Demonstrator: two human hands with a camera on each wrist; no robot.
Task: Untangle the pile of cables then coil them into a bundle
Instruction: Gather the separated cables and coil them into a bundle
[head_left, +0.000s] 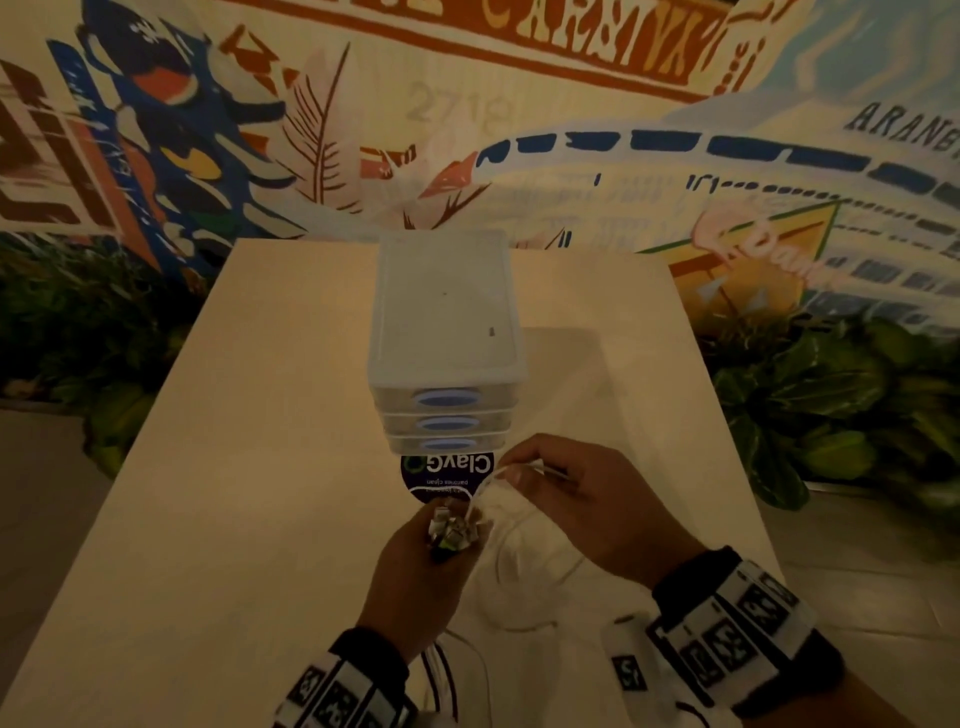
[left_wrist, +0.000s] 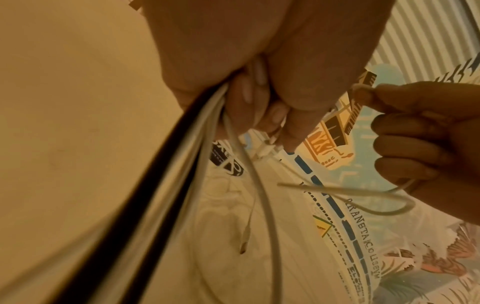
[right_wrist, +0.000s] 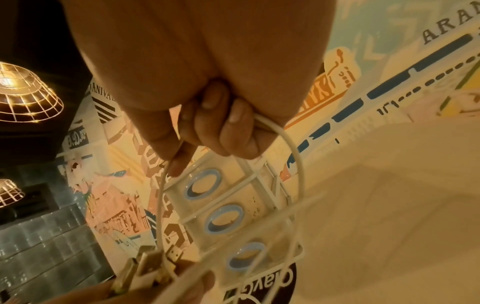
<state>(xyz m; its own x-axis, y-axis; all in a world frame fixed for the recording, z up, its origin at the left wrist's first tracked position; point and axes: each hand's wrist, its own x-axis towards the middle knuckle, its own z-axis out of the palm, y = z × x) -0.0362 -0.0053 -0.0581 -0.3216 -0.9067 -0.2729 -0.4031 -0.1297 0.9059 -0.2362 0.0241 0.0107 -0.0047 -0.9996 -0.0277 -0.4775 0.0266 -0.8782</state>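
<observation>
My left hand (head_left: 441, 535) grips a bunch of cables (left_wrist: 182, 164) near their plug ends (head_left: 451, 531), fist closed, over the near middle of the table. White strands and one black strand (left_wrist: 145, 185) trail down from the fist. The metal plugs (right_wrist: 148, 265) stick out of the fist. My right hand (head_left: 524, 475) is just right of it and pinches a thin white cable (right_wrist: 293, 152), which loops down in an arc (head_left: 524, 587) over the tabletop. A loose cable tip (left_wrist: 244, 244) dangles below the left hand.
A clear plastic drawer unit (head_left: 447, 332) with three blue-handled drawers stands in the middle of the pale table (head_left: 218, 467). A dark round sticker (head_left: 447, 475) lies in front of it. A painted mural wall is behind; leafy plants (head_left: 831, 405) flank the table.
</observation>
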